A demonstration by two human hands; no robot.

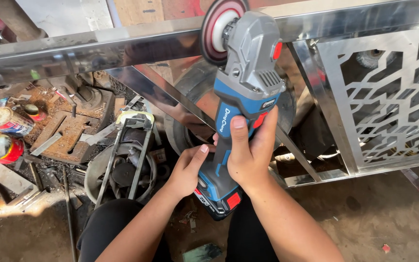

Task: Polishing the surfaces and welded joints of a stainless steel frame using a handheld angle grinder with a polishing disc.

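Observation:
A blue and grey cordless angle grinder point(246, 82) points upward in the middle of the view, its round red-and-white polishing disc point(217, 30) touching the shiny steel top rail point(98, 46) of a metal frame. My right hand point(248, 153) wraps around the grinder's body, with the thumb near its red switch. My left hand point(187, 170) grips the lower handle just above the battery pack point(219, 199). Both my forearms reach up from the bottom of the view.
A perforated steel panel point(389, 97) with a geometric cut-out pattern fills the right side. Diagonal steel bars point(170, 92) cross behind the grinder. On the left lie rusty metal plates point(64, 133), two paint cans point(6, 133) and a round metal frame point(122, 170) on the dirt floor.

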